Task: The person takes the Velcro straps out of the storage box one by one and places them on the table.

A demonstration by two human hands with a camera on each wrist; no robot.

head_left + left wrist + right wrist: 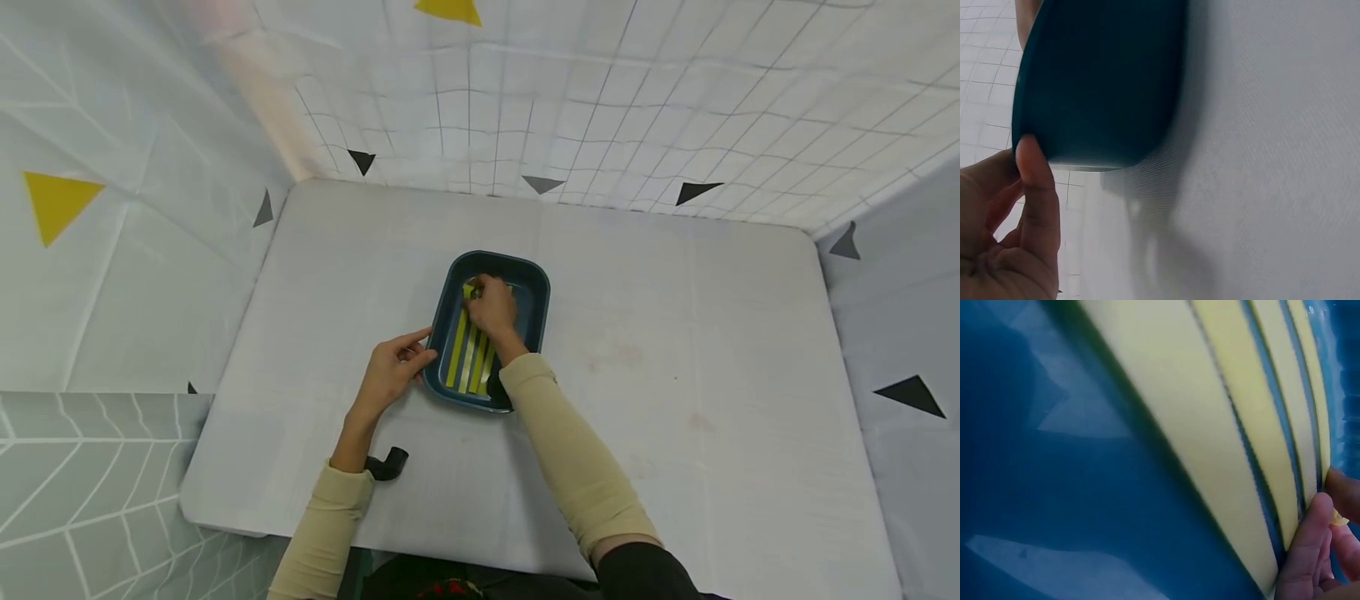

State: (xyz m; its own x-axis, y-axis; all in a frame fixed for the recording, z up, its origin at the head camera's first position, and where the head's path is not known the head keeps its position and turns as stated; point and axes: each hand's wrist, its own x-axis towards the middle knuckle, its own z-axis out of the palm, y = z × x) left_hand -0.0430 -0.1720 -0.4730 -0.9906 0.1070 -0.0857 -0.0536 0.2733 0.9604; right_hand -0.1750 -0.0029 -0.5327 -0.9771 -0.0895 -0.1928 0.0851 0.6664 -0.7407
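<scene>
A dark teal rectangular tray stands on the white table, with several long yellow strips lying side by side along its length. My left hand is at its left side, where thumb and finger grip the rim; the left wrist view shows a fingertip against the outer wall. My right hand reaches into the far part of the tray. In the right wrist view its fingers pinch the end of a yellow strip, and a small yellow bit shows between them.
A black curved piece is beside the left wrist, near the front of the white table. White sheets with grid lines and triangles hang behind and at both sides.
</scene>
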